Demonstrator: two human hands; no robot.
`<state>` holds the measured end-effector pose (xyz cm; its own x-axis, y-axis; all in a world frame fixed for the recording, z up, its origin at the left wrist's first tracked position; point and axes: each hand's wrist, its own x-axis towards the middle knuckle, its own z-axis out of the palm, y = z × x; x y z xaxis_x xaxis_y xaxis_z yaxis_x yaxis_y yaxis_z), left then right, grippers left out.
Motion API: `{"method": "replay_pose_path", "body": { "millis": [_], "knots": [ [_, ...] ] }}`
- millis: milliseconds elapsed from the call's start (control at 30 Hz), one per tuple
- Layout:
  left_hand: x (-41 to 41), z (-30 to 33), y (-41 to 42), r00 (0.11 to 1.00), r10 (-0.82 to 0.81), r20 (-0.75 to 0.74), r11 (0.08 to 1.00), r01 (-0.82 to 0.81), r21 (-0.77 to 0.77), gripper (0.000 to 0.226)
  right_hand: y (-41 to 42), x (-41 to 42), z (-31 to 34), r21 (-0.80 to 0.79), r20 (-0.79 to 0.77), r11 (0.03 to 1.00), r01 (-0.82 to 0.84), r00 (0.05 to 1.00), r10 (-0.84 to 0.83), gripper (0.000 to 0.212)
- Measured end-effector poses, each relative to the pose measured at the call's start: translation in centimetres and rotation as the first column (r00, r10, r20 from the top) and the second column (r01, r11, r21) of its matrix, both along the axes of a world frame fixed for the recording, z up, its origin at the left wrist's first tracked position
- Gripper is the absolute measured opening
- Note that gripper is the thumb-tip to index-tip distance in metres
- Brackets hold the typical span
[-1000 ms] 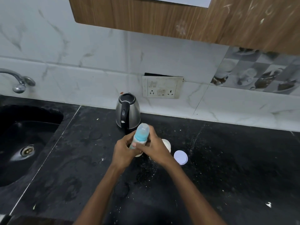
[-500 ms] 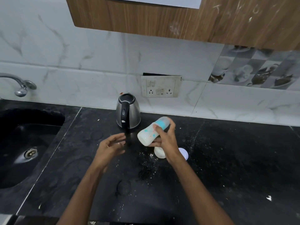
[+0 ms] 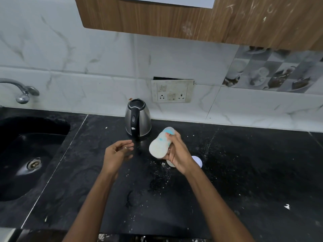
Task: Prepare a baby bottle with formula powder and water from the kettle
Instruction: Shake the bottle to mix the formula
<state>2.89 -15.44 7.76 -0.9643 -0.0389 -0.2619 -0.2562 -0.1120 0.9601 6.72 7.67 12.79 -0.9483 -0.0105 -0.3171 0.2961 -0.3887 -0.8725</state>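
Right hand [image 3: 178,154] grips the bottle [image 3: 160,144], fingers curled round it, held tilted above the table [image 3: 244,172] with its base toward the camera and blue cap end pointing at the kettle [image 3: 138,119]. Bottle is blurred, contents look milky white. Left hand [image 3: 117,152] holds nothing, fingers loosely spread, hovering just left of the bottle. White lid [image 3: 197,160] and a small white container [image 3: 170,164] sit on the table under the right hand. Spilled powder [image 3: 162,172] below. Sink [image 3: 26,154] far left.

right hand [image 3: 178,154] grips tilted bottle [image 3: 160,145] | left hand [image 3: 117,153] loose, empty
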Motion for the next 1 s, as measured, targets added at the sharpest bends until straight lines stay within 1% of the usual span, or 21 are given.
{"method": "replay_pose_path", "body": {
  "millis": [67,100,167,200,300,400,500,533,600,633,733,800,834,900,934,1000],
  "knots": [
    [0.2,0.2,0.1,1.000,-0.014,-0.001,1.000,0.014,-0.001,0.028,0.0,0.0,0.3,0.058,-0.042,0.996,-0.073,0.996,0.075,0.037],
    [0.1,0.4,0.2,1.000,-0.012,-0.006,1.000,0.012,-0.003,0.027,0.0,-0.1,0.3,0.074,-0.057,0.995,-0.068,0.996,0.072,0.039],
    [0.3,0.5,0.6,1.000,0.004,-0.018,1.000,-0.004,-0.003,0.027,-0.2,-0.3,0.6,0.058,-0.042,0.998,-0.008,0.999,0.010,0.041],
    [0.4,0.5,0.7,1.000,0.010,-0.021,1.000,-0.010,-0.002,0.026,-0.3,-0.3,0.8,0.071,-0.036,0.997,-0.014,0.999,0.017,0.043],
    [0.4,0.9,0.8,1.000,-0.016,-0.019,1.000,0.016,0.000,0.026,-1.3,0.0,1.0,0.203,-0.078,0.966,-0.159,0.981,0.178,0.054],
    [0.3,1.4,0.7,0.999,-0.050,-0.011,0.999,0.050,0.006,0.026,-2.1,0.1,1.1,0.281,-0.047,0.949,-0.144,0.985,0.164,0.055],
    [0.4,2.3,0.5,0.996,-0.086,-0.016,0.996,0.086,0.000,0.022,-3.4,0.4,0.9,0.395,-0.015,0.857,-0.331,0.930,0.367,0.064],
    [0.3,2.5,0.4,0.997,-0.079,-0.023,0.997,0.079,-0.004,0.022,-3.8,0.5,0.6,0.394,-0.031,0.858,-0.330,0.928,0.371,0.065],
    [0.1,2.5,0.4,0.999,-0.044,-0.019,0.999,0.044,-0.007,0.021,-4.1,0.3,0.4,0.311,-0.041,0.926,-0.212,0.971,0.236,0.061],
    [0.1,2.5,0.5,0.999,-0.035,-0.014,0.999,0.035,-0.011,0.021,-4.1,0.1,0.4,0.280,-0.024,0.942,-0.186,0.980,0.200,0.059],
    [0.2,2.0,0.3,0.999,-0.041,0.009,0.999,0.041,0.012,0.020,-4.0,-0.3,0.0,0.306,-0.020,0.917,-0.254,0.962,0.273,0.060],
    [0.2,2.2,0.2,1.000,-0.020,0.002,1.000,0.020,0.010,0.020,-3.7,-0.2,-0.1,0.217,-0.032,0.963,-0.160,0.985,0.170,0.057],
    [0.3,2.2,0.1,1.000,-0.006,0.003,1.000,0.006,0.014,0.020,-3.5,-0.3,-0.1,0.194,-0.030,0.970,-0.145,0.988,0.153,0.056],
    [0.3,2.1,-0.2,1.000,0.002,0.018,1.000,-0.002,0.003,0.019,-3.5,-0.3,-0.1,0.226,-0.054,0.956,-0.189,0.977,0.206,0.058],
    [0.3,2.2,-0.3,1.000,-0.001,0.021,1.000,0.002,-0.009,0.019,-3.6,-0.2,-0.2,0.219,-0.077,0.959,-0.178,0.977,0.199,0.060],
    [0.2,2.4,-0.4,0.999,0.023,0.023,1.000,-0.024,0.007,0.018,-3.7,0.0,-0.4,0.134,-0.078,0.988,-0.078,0.993,0.089,0.057]
  ]
}}
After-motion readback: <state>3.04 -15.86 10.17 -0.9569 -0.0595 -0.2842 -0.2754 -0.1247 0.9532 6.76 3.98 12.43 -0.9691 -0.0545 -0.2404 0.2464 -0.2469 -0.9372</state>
